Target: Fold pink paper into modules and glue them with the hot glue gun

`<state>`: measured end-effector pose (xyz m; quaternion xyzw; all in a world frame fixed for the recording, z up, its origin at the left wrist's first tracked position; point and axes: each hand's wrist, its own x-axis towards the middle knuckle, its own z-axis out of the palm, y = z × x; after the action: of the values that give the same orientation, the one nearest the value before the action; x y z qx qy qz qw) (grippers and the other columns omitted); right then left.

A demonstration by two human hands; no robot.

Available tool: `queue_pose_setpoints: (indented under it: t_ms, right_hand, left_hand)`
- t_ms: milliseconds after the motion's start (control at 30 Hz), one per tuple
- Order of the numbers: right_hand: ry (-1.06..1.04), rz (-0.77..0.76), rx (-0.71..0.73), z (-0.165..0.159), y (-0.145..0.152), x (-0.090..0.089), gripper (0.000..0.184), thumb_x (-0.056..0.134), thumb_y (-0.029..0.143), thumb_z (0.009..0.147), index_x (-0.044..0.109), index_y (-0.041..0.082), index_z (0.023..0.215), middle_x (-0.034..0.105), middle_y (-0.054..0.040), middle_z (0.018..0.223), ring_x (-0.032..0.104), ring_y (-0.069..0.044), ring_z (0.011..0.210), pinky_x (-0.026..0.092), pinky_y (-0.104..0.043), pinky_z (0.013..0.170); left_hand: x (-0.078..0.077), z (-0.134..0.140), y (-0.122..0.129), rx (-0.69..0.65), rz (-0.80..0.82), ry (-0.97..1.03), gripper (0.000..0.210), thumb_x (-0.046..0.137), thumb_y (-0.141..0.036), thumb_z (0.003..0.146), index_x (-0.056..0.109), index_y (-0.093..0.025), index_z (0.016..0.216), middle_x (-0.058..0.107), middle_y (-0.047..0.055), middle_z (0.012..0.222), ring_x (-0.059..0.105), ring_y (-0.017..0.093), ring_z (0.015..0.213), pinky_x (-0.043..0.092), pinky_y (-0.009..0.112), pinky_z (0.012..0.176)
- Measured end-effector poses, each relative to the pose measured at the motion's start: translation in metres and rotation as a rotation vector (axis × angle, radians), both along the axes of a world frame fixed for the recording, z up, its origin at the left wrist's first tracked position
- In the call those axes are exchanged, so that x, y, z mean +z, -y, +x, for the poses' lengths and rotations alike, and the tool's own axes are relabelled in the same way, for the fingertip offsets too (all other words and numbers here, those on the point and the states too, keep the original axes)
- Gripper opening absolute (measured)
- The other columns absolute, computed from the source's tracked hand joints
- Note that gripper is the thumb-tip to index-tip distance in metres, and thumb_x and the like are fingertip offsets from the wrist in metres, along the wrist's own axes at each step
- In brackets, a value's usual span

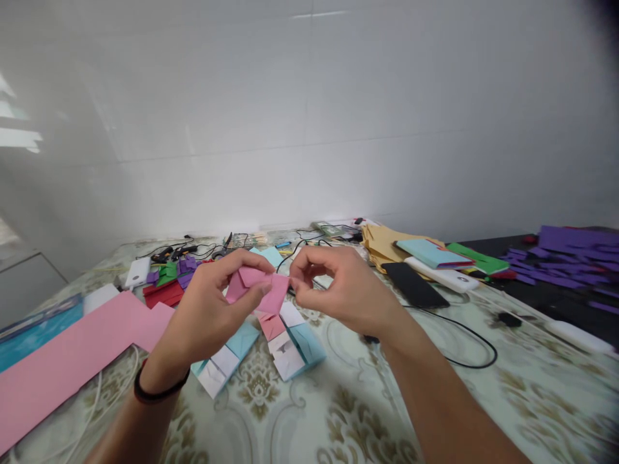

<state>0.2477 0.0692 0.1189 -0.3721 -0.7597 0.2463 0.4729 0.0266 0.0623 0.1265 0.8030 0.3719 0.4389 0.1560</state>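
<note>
Pinching folded pink paper: left hand across it, right hand at its edge.

Floral-covered table | pink paper, left | folded blue-white papers, centre | black phone, right

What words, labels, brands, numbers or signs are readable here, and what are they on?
No readable text anywhere in this view.
White, flat, rectangular device on the right: small round dark mark, too small to read.
White, rounded rectangular device on the left: faint small mark, too blurred to read.
Folded pink paper in the hands: no lettering visible.
</note>
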Motion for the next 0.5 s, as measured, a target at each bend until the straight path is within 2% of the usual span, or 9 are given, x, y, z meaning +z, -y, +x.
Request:
queue_pose_setpoints:
  t_ms: [133, 200, 300, 367, 500]
  right_hand:
    - [-0.132, 0.082, -0.046, 0.006, -0.002, 0.001, 0.012, 0.065, 0.014, 0.08, 0.06, 0.021, 0.073, 0.061, 0.0023, 0.072, 0.056, -0.014, 0.068, 0.05, -0.029, 0.067]
    - [-0.141, 0.103, 0.007, 0.004, 0.0, 0.001, 0.007, 0.065, 0.016, 0.086, 0.064, 0.021, 0.08, 0.066, 0.0004, 0.079, 0.061, -0.015, 0.075, 0.053, -0.03, 0.074]
    - [-0.109, 0.093, 0.101, -0.003, 0.003, 0.0, 0.006, 0.066, 0.018, 0.09, 0.07, 0.02, 0.085, 0.071, -0.0011, 0.086, 0.065, -0.016, 0.082, 0.055, -0.03, 0.079]
    - [-0.119, 0.089, 0.108, -0.008, 0.005, -0.001, 0.008, 0.067, 0.016, 0.089, 0.07, 0.02, 0.082, 0.071, -0.0001, 0.083, 0.065, -0.015, 0.079, 0.054, -0.029, 0.077]
    - [-0.135, 0.112, 0.074, -0.012, 0.008, -0.002, 0.012, 0.067, 0.01, 0.082, 0.068, 0.021, 0.077, 0.069, 0.0016, 0.078, 0.062, -0.015, 0.075, 0.052, -0.03, 0.074]
  left_hand:
    - [0.0, 0.001, -0.002, 0.054, 0.066, -0.004, 0.012, 0.072, -0.019, 0.092, 0.077, -0.025, 0.1, 0.08, -0.001, 0.092, 0.07, 0.016, 0.077, 0.053, 0.028, 0.073]
    - [-0.002, 0.003, -0.002, 0.046, 0.054, 0.007, 0.014, 0.075, -0.021, 0.091, 0.078, -0.027, 0.103, 0.081, -0.002, 0.091, 0.07, 0.015, 0.073, 0.053, 0.027, 0.071]
    - [-0.004, 0.007, 0.0, 0.005, 0.042, 0.04, 0.011, 0.075, -0.022, 0.092, 0.08, -0.026, 0.1, 0.083, -0.001, 0.094, 0.074, 0.015, 0.08, 0.055, 0.025, 0.074]
    - [-0.005, 0.008, 0.0, -0.017, 0.04, 0.055, 0.008, 0.075, -0.022, 0.092, 0.081, -0.026, 0.096, 0.083, 0.0, 0.095, 0.075, 0.017, 0.084, 0.056, 0.024, 0.074]
    - [-0.005, 0.009, 0.0, -0.048, 0.036, 0.057, 0.01, 0.072, -0.026, 0.095, 0.081, -0.023, 0.091, 0.083, 0.002, 0.091, 0.074, 0.018, 0.081, 0.056, 0.025, 0.07]
